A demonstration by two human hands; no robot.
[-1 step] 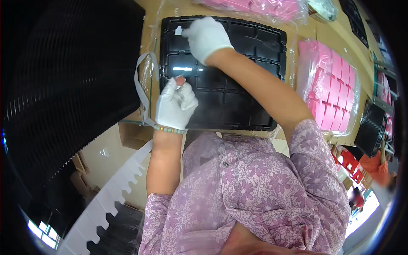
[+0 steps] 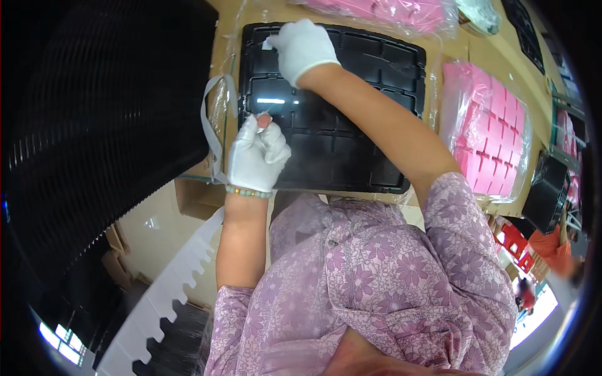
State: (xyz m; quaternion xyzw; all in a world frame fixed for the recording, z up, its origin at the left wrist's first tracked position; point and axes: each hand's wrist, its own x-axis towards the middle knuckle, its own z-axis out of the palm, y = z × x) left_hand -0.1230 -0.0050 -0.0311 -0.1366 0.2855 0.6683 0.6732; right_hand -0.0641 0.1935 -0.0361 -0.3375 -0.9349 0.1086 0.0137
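A black plastic tray point(image 2: 351, 156) with shallow compartments lies on the table before me. My right hand point(image 2: 305, 50), in a white glove, reaches over its far left compartment. Its fingertips close on a small white piece point(image 2: 267, 44), which they partly cover. Near the tray's left side is my left hand point(image 2: 258, 153), also gloved, with a beaded bracelet at the wrist. Its thumb and fingers are pinched together; a small pinkish-brown spot point(image 2: 264, 121) shows there, either bare fingertip or a held thing. A thin clear strand seems to run from it.
A tall stack of black ribbed trays point(image 2: 106, 113) fills the left. Pink slotted dividers point(image 2: 492, 135) in clear wrap lie to the right, and another pink pack point(image 2: 401, 14) lies beyond the tray. A white strap point(image 2: 209, 125) hangs at the table's left edge.
My right hand has shifted slightly and now covers more of the small white piece. My left hand keeps its pinch in nearly the same place.
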